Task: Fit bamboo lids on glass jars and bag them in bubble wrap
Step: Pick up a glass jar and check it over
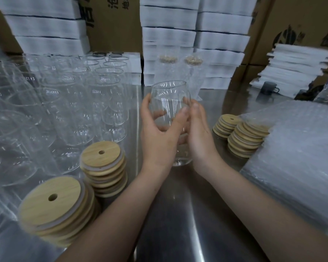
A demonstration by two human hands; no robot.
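Both hands (178,133) around empty lidless jar (169,103)

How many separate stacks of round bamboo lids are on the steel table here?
4: two stacks left of the hands, near and farther; two right, beside the bubble wrap and. More may be hidden.

Two bare forearms reach forward from the bottom of the frame, converging at centre. The left hand (159,135) is raised with its palm turned inward, thumb up along one side and fingers curled round the jar (170,110) it grips. The right hand (199,133) closes in from the opposite side, palm facing the left, thumb pressed high against the glass and fingers wrapped behind. Both wrists are bent slightly upward, and the hands nearly touch
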